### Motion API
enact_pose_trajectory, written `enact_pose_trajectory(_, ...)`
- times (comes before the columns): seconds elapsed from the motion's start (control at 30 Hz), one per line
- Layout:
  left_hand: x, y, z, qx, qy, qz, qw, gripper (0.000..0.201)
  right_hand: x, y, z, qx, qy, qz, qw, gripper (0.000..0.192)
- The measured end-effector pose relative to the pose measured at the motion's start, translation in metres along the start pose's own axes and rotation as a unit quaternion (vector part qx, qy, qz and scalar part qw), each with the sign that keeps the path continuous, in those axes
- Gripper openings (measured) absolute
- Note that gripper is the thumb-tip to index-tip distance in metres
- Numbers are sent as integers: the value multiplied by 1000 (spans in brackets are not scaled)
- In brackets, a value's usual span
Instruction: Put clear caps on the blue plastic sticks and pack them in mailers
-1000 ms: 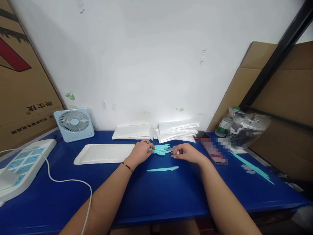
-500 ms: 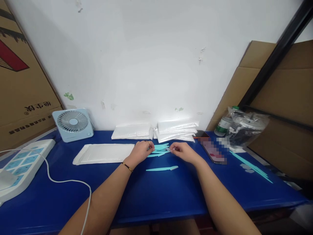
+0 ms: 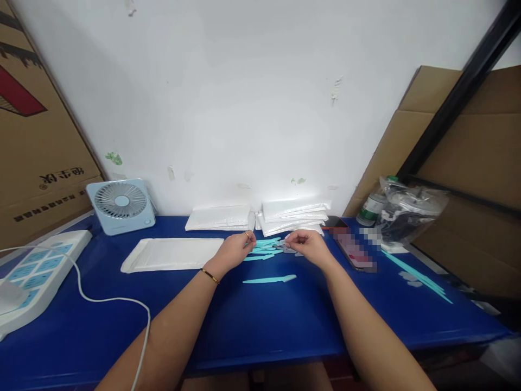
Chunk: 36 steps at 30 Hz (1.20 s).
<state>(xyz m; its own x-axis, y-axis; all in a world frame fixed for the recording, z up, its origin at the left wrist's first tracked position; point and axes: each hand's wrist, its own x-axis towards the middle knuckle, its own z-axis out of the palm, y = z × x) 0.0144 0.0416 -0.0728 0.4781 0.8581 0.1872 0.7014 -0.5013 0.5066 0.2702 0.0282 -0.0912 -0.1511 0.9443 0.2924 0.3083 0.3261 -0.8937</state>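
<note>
Several turquoise eyebrow razors (image 3: 266, 249) lie in a loose pile on the blue table between my hands. My left hand (image 3: 236, 248) is closed in a pinch at the left end of the pile, on the handle end of a razor. At the blade end, my right hand (image 3: 306, 247) also pinches with thumb and forefinger; what lies between its fingertips is too small to make out. Small greyish clear pieces (image 3: 290, 251), which look like blade covers, lie under those fingers. One single eyebrow razor (image 3: 268, 279) rests apart, nearer to me, its blade end to the right.
A white padded envelope (image 3: 173, 254) lies left of my hands. White envelope stacks (image 3: 220, 217) stand along the wall. A phone (image 3: 353, 251), more razors (image 3: 423, 278), and a bagged item (image 3: 411, 214) are on the right. A fan (image 3: 121, 206) and power strip (image 3: 38, 271), with a cable, occupy the left.
My right hand has shifted slightly up and right, and more of the greyish clear pieces show beneath it. My left hand has hardly moved.
</note>
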Motion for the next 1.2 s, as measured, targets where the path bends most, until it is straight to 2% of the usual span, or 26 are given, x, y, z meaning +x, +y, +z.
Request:
enact_pose_trajectory(0.27,1,1,4,-45,-16,23,999,20,-1,-5,13,-6,7,-8,1000,19)
enact_pose_trajectory(0.37,-1,5,7,-78,-22,28,996,20,-3,-9,18,-9,-11,-10,1000,16)
enact_pose_trajectory(0.43,-2,9,9,-97,-35,18,995,20,-5,-14,15,-11,-46,-6,999,14)
enact_pose_trajectory(0.53,-5,15,12,-97,-94,12,991,20,-7,-18,-2,-30,-120,0,992,19)
enact_pose_trajectory(0.6,-7,18,13,-67,-125,15,990,21,-7,-15,-20,-85,-110,12,990,21)
enact_pose_trajectory(0.7,-7,17,13,12,-84,22,996,18,-8,-3,-45,-221,-43,51,973,11)
enact_pose_trajectory(0.8,-4,10,11,93,-41,16,995,15,-8,7,-53,-309,-59,88,945,8)
enact_pose_trajectory(0.87,-2,5,11,112,-47,15,992,13,-7,8,-47,-323,-88,98,937,8)
enact_pose_trajectory(1.0,-1,1,13,87,-71,19,993,9,-6,2,-24,-304,-136,84,939,10)
enact_pose_trajectory(1.2,0,2,15,77,-81,19,994,9,-6,-5,-2,-312,-124,9,942,9)
